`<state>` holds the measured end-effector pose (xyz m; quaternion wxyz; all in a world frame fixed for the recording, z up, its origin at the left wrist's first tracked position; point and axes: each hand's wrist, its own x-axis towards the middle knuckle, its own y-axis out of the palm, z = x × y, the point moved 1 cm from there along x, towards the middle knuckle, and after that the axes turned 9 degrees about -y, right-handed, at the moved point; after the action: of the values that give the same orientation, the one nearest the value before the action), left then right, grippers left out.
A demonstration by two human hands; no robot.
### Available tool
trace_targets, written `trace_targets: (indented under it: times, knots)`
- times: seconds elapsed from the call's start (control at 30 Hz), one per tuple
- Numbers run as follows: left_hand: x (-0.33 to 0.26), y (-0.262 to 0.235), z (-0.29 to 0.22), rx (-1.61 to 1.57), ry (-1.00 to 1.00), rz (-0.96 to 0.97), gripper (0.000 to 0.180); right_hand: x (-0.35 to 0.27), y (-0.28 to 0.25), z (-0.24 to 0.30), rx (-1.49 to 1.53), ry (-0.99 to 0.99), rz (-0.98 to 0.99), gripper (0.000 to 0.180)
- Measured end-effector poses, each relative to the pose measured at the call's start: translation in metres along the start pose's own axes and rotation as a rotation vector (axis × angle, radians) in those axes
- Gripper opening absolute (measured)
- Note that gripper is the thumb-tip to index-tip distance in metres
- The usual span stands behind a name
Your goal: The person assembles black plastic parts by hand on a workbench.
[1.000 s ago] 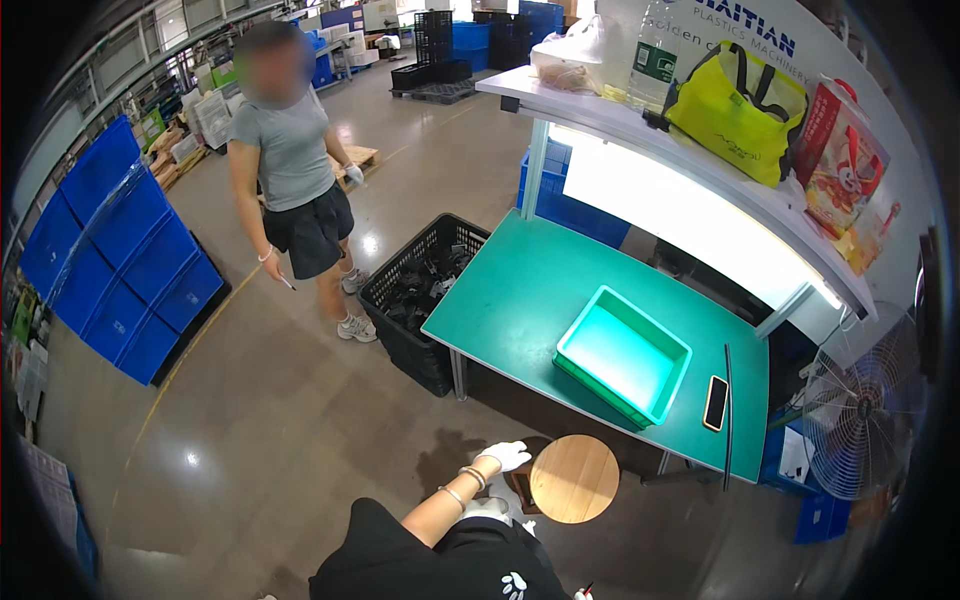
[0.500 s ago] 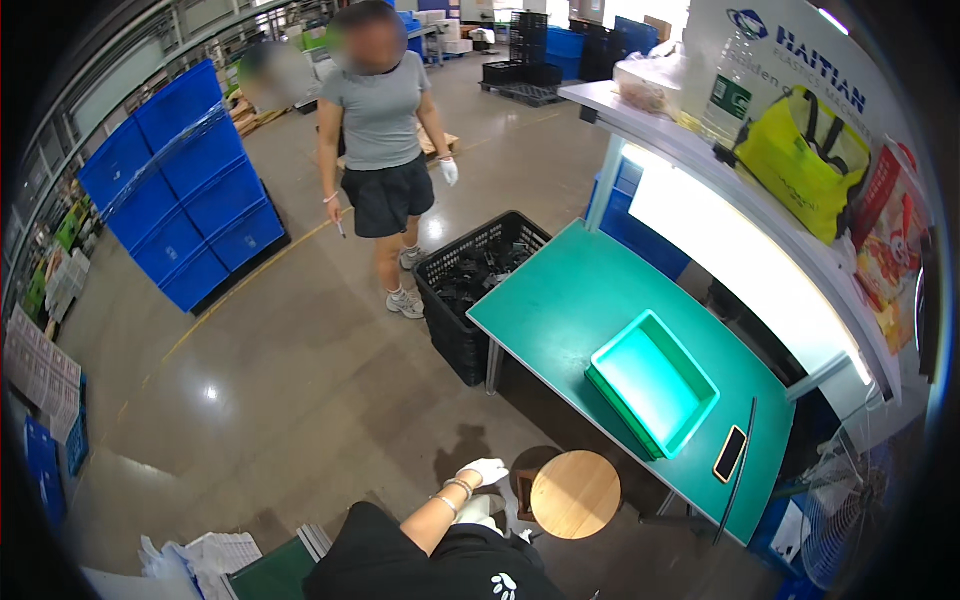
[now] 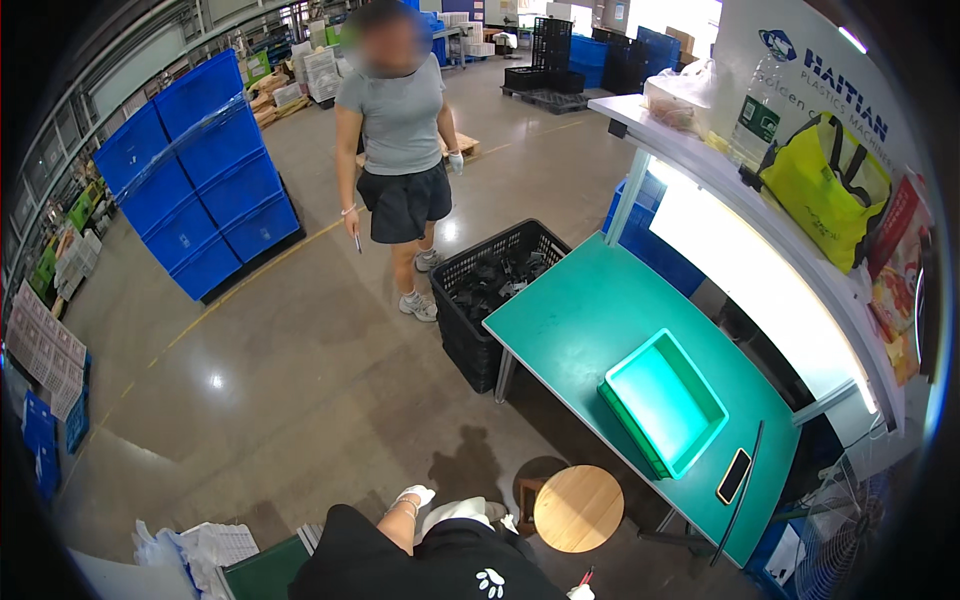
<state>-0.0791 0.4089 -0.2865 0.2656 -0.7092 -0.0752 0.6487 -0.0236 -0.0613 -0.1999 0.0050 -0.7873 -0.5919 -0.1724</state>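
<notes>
My left hand (image 3: 413,495), in a white glove with a bracelet at the wrist, hangs by my side over the floor. Its fingers look loosely stretched, and nothing shows in them. At the lower edge, only a bit of my gloved right hand (image 3: 580,593) comes into view, closed on a small red tool (image 3: 588,576). Two thin red ends of the tool stick out; its kind is not clear. Nearest to both hands is a round wooden stool (image 3: 578,508). On the green table (image 3: 560,300) lie a green tray (image 3: 665,400), a phone (image 3: 734,476) and a thin black rod (image 3: 745,485).
A co-worker (image 3: 400,120) in a grey shirt stands beyond a black crate (image 3: 480,340) of dark parts, holding a pen-like thing. Stacked blue bins (image 3: 200,180) stand at the left. A lit shelf (image 3: 740,150) carries bags and a bottle; a fan (image 3: 850,530) stands at right.
My left hand has drawn back toward my body and leftward. My right hand with the red tool has come into view at the lower edge. The view has shifted slightly.
</notes>
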Motion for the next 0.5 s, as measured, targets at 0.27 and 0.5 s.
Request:
trace_targets:
  times: [0.27,0.5]
  knots:
    - [-0.014,-0.046,-0.063,0.145,0.296,-0.093,0.047,-0.006,-0.009,0.029,-0.214,-0.189,-0.226,0.014]
    - [-0.024,-0.059,-0.101,0.129,0.391,-0.090,0.045,0.001,-0.015,0.045,-0.550,-0.511,-0.540,0.011]
